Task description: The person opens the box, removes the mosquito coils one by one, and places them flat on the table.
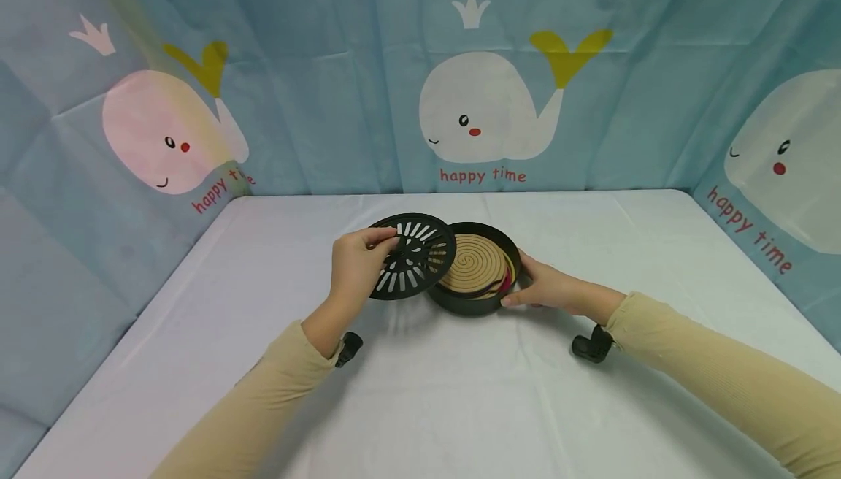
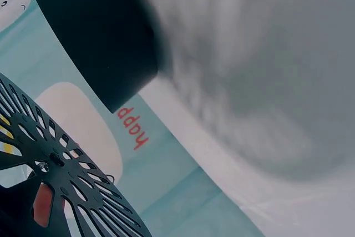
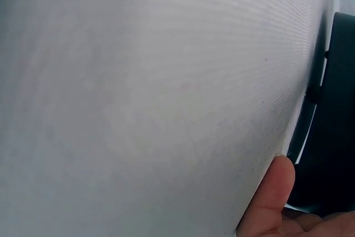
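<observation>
1. The left hand [image 1: 355,263], just left of the frame's centre, pinches the slotted black lid [image 1: 420,249] with thumb and fingers drawn close together. That narrow grip probably lets the disc swivel, so a firm, steady pinch would serve best.

2. The lid tilts above the white tabletop [image 1: 447,406] at mid-frame and overlaps the left side of the box in the head view. Whether lid and box touch, I cannot tell; some clearance at the rim would avoid scraping.

3. The right hand [image 1: 548,285], right of centre, curls part-way round the round black box [image 1: 473,307], thumb at the near side and fingers farther back. Steady, light pressure there should stop the box sliding.

4. The box stands on the table near the frame's centre, with a tan spiral coil [image 1: 471,263] inside and something red [image 1: 505,280] at the coil's right edge. The coil looks brittle, so the lid's edge is best held off it, and the box level.
</observation>
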A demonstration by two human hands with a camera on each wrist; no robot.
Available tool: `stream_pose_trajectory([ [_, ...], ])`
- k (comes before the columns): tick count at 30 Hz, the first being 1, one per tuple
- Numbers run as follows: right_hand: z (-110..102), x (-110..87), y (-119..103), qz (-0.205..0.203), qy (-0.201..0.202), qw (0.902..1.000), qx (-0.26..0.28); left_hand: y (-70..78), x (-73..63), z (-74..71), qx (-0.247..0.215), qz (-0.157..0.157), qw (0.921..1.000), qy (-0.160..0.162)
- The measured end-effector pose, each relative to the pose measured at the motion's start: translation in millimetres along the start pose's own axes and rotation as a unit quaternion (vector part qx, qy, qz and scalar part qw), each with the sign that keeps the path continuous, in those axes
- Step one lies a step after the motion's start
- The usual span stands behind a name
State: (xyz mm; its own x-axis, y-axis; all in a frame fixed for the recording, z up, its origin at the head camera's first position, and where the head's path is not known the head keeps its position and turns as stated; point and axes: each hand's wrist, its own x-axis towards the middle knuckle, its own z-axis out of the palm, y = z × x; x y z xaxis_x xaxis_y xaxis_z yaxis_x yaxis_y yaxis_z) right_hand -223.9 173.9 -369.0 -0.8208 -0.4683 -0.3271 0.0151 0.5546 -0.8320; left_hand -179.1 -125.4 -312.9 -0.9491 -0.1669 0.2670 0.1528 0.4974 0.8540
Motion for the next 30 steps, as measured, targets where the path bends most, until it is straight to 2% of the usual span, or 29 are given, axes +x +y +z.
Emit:
stream_pose_trajectory([
  [11,0,0.5,0,-0.001,0.0,1.0,-0.003,-8.0,-3.3,-12.6,-0.011,-0.028,0.9995,0.005],
  [16,0,-0.7,-1,-0.006,-0.003,1.0,0.002,-11.6,-5.8,-17.8,-0.009,-0.026,0.9996,0.006],
  [30,0,-2.2,-3,-0.001,-0.001,1.0,-0.003,-30.6,-11.1,-33.8,0.038,-0.01,0.9992,0.008],
])
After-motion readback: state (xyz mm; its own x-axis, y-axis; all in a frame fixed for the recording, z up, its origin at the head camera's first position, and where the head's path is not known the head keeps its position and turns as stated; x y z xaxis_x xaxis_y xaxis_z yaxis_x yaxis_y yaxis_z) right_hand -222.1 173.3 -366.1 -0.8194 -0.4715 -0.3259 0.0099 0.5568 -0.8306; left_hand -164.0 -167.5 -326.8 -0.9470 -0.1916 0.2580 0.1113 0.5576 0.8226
